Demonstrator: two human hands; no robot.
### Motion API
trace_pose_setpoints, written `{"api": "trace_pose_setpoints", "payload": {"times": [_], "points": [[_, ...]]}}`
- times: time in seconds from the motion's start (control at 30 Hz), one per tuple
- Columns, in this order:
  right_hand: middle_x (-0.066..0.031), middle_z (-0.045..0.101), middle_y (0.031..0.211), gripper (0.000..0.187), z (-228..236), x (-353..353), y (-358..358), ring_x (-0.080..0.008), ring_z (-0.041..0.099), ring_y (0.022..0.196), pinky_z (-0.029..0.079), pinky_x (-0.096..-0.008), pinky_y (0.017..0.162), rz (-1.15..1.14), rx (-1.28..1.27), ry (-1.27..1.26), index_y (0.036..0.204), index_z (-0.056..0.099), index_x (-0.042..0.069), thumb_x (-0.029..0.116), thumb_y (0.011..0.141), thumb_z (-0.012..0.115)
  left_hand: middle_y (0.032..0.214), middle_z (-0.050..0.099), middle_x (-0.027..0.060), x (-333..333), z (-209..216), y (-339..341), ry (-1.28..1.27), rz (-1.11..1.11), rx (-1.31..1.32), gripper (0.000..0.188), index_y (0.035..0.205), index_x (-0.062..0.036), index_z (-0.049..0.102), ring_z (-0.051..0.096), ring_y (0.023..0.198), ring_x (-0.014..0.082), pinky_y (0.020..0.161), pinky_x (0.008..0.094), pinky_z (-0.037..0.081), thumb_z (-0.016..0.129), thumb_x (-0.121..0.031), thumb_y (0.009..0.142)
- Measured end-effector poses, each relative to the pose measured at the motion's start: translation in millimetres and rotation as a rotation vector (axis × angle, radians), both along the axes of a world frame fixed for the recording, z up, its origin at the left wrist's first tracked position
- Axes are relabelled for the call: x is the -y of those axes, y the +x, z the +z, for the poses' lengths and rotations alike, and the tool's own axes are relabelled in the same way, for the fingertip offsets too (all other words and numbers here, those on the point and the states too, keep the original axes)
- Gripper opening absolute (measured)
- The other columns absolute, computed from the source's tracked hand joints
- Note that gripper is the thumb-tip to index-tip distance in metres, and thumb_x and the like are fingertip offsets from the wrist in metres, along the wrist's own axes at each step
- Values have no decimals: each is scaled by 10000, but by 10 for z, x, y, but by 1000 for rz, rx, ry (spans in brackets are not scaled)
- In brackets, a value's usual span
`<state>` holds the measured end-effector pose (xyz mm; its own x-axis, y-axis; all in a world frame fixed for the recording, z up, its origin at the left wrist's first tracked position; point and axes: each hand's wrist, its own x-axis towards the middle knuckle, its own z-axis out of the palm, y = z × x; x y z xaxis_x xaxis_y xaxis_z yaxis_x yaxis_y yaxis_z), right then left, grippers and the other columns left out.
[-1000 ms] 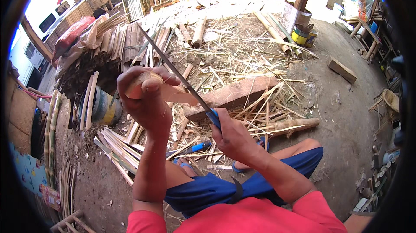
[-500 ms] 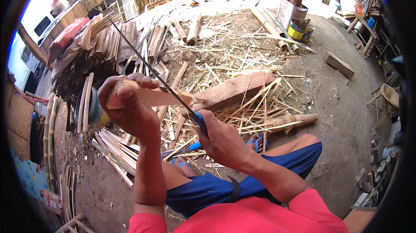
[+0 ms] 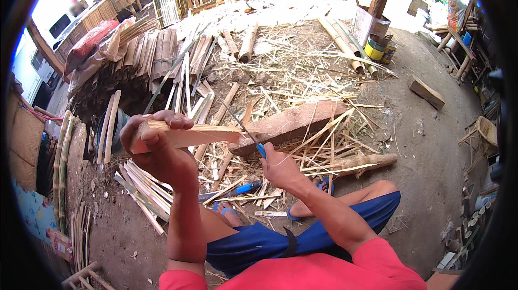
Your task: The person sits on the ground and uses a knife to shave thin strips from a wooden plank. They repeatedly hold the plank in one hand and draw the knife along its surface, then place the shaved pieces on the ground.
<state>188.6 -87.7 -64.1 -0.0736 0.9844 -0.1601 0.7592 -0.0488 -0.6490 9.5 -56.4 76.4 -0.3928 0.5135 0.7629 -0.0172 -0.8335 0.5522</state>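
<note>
A: Entry, head view. Left hand (image 3: 156, 152) raised in front of the chest, fingers curled tight round the near end of a split bamboo piece (image 3: 189, 134). The piece runs level to the right, pale cut face up, its far end tapering to a point.

B: Right hand?

A: Right hand (image 3: 280, 168) lower and to the right, fist wrapped on the blue handle of a long knife (image 3: 245, 131). The thin blade slants up and left from the fist and meets the tip of the bamboo piece. Whether the edge is in the wood or only against it, cannot tell.

B: Surroundings?

A: Person seated on bare earth, blue shorts, red shirt. A thick wooden block (image 3: 294, 124) lies on the ground just beyond the hands. Bamboo shavings and slivers (image 3: 302, 74) are scattered over the dirt around it. A bundle of split slats (image 3: 143, 190) lies below the left hand. A second blue-handled tool (image 3: 232, 191) lies on the ground between the knees. Stacked bamboo staves (image 3: 156, 55) upper left, paint cans (image 3: 377, 50) by a post upper right
</note>
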Motion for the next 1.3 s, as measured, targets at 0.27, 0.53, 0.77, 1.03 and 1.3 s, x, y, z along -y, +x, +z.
{"api": "trace_pose_setpoints", "payload": {"times": [0.27, 0.53, 0.77, 1.03, 1.3], "points": [[-287, 689, 928, 319, -1194, -331, 176, -468, 683, 870, 524, -578, 760, -139, 116, -229, 1211, 446, 20, 198, 959, 525, 809, 507, 71, -7, -1, -56, -45, 27, -41, 501, 1123, -84, 457, 529, 705, 160, 645, 322, 488, 545, -555, 978], [-307, 662, 862, 323, -1462, -378, 25, -516, 645, 819, 511, -587, 722, -20, -106, 220, 1197, 431, 55, 223, 954, 563, 777, 573, 84, -233, 8, -278, -17, 22, 9, 488, 1135, -90, 463, 577, 639, 169, 578, 307, 518, 605, -521, 955], [-263, 674, 828, 293, -1536, -449, 27, -504, 652, 787, 508, -592, 671, -56, -1, 98, 1163, 434, 79, 257, 966, 558, 767, 570, 83, -273, -18, -428, -32, 28, 51, 472, 1113, -98, 482, 570, 660, 161, 583, 305, 518, 609, -523, 953], [-273, 685, 958, 361, -2103, -624, 398, -449, 673, 902, 520, -524, 811, -186, 23, -256, 1201, 484, 14, 278, 965, 556, 867, 584, 104, -158, 68, -357, -78, -13, 20, 553, 1245, -79, 470, 593, 783, 193, 735, 363, 531, 514, -565, 985], [-250, 626, 874, 274, -1076, -46, 278, -421, 641, 843, 475, -496, 736, -234, -351, -85, 1088, 497, 13, 241, 960, 578, 1038, 529, 3, -163, 278, -253, -244, -226, 68, 399, 1244, -71, 526, 463, 954, 86, 903, 266, 374, 622, -369, 995]]}}
